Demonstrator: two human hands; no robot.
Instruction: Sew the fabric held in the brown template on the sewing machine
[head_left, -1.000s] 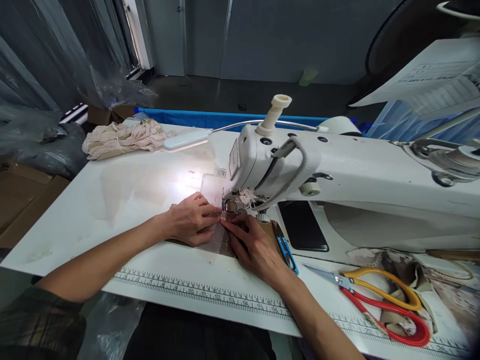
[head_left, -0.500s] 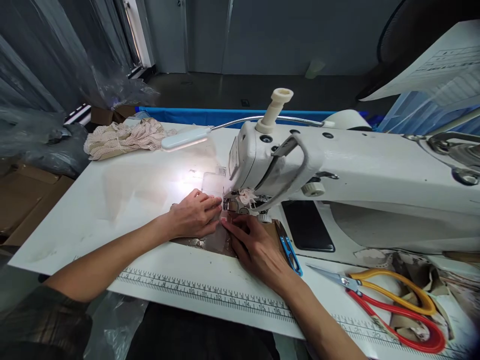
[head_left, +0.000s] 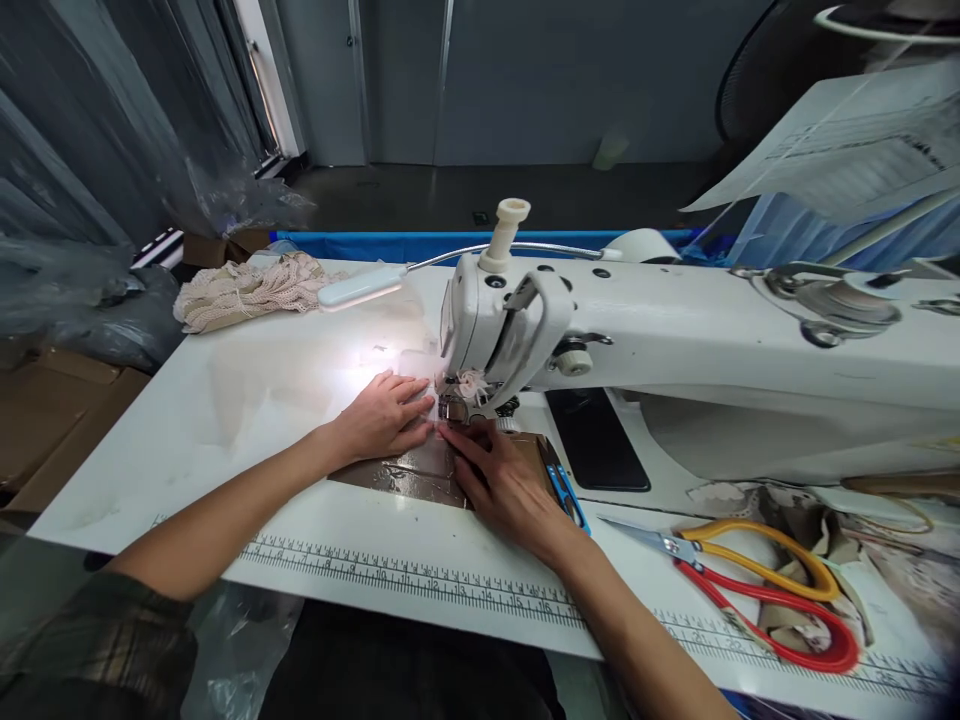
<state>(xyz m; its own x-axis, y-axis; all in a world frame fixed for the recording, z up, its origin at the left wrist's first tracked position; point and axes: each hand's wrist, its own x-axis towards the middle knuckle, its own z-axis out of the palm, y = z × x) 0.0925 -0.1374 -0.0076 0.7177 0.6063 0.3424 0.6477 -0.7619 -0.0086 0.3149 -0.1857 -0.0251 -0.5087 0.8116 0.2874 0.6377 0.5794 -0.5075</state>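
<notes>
A white sewing machine (head_left: pixel 675 340) stands on a white table (head_left: pixel 225 400). Under its presser foot (head_left: pixel 452 408) lies a small pale fabric piece (head_left: pixel 420 455) on a brown patch of the table. My left hand (head_left: pixel 382 415) lies flat on the fabric just left of the foot, fingers stretched toward the needle. My right hand (head_left: pixel 502 485) rests in front of the foot, its fingers pressed down on the fabric with the index tip near the needle. The fabric is mostly hidden under both hands.
A gooseneck lamp (head_left: pixel 360 287) lights the needle area. Blue thread snips (head_left: pixel 564 490) lie right of my right hand, red and yellow scissors (head_left: pixel 757 595) farther right on fabric scraps. A pile of beige trim (head_left: pixel 240 290) sits at the far left. A ruler strip (head_left: pixel 412 580) lines the front edge.
Both hands have stayed at the presser foot, fingers sliding slightly toward the needle. My head has shifted, so the machine sits a little further left in view.
</notes>
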